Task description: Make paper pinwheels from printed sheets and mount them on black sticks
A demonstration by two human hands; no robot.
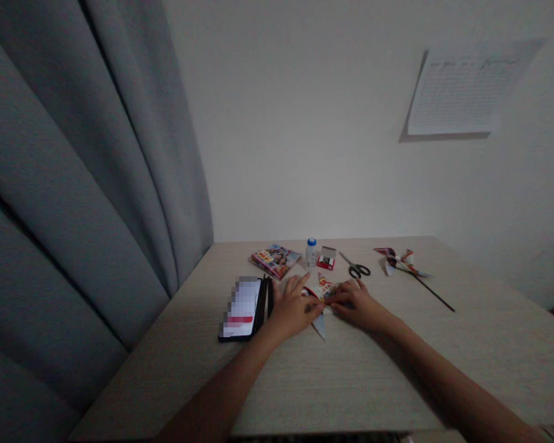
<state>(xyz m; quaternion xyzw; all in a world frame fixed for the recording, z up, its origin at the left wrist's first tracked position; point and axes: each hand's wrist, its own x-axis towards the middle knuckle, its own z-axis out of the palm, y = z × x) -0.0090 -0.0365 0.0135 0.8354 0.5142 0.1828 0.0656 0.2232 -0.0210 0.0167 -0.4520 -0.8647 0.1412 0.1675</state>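
A colourful printed paper pinwheel point(325, 284) lies on the table between my two hands, its pointed flaps sticking out at the top and bottom. My left hand point(294, 306) grips its near-left part between thumb and a finger, the other fingers raised and stretched. From the right, my right hand point(357, 303) pinches the pinwheel close to its middle, fingers curled. The fingers cover the centre, so any pin there cannot be made out. Beside my left hand, thin dark sticks point(270, 295) lie along a phone point(242, 309) with a lit screen.
Behind the hands stand a stack of printed booklets point(277, 260), a clear bottle point(311, 256) with a blue cap, a small red box point(327, 258) and black-handled scissors point(355, 267). A pinwheel on a dark stick point(428, 288) lies at right. Grey curtain point(133, 154) hangs at left.
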